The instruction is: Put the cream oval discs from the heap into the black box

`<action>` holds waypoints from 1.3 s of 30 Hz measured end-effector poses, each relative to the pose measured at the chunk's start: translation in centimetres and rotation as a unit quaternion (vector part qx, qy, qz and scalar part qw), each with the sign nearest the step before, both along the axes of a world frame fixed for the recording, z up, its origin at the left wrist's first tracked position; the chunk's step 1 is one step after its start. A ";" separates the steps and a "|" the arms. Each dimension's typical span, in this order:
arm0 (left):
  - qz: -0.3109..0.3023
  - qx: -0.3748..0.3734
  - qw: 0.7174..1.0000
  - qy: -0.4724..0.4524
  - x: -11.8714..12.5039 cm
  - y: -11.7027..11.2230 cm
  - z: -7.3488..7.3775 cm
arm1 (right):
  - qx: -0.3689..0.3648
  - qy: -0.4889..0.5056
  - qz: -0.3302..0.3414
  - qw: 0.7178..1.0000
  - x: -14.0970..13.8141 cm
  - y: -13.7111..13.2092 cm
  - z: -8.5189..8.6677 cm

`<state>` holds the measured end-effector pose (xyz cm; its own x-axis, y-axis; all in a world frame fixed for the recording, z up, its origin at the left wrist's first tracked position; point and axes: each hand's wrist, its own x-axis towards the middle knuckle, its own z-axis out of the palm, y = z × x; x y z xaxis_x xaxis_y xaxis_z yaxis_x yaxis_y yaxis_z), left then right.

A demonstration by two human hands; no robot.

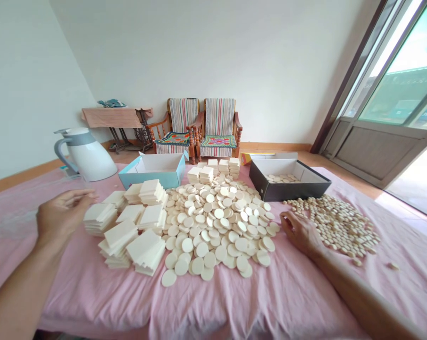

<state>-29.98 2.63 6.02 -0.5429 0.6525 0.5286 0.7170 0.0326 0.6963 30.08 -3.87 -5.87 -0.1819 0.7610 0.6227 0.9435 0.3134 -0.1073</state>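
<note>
Both hands rest low over the pink cloth [213, 302] in the head view. Left hand [62, 215] is loosely curled and holds nothing; its fingertips are just beside the stacks of square tiles [128, 231]. Right hand [300, 231] lies half open and empty, between the heap of round discs [216, 222] and the pile of small pellets [337, 222], near both. I judge the leaning stacks could topple if the left hand bumps them, and discs at the near edge may slide off.
</note>
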 end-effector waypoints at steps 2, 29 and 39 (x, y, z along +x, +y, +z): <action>-0.045 0.009 0.999 -0.028 0.1 -0.3 0.0 | 0.005 -0.001 -0.001 1.000 0.2 0.0 -0.2; -0.615 -0.033 0.745 0.256 26.3 -9.2 -2.0 | -0.195 -0.053 -0.011 0.979 2.7 10.1 8.2; -0.611 0.075 0.726 0.306 29.2 -8.9 -6.5 | -0.174 -0.036 0.026 0.984 0.0 9.6 7.8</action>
<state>-0.82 -6.23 -0.48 0.7598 0.3595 0.5418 0.3234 -0.9318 0.1647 30.07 5.76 1.94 -0.2606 0.9142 0.3103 0.9363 0.3177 -0.1497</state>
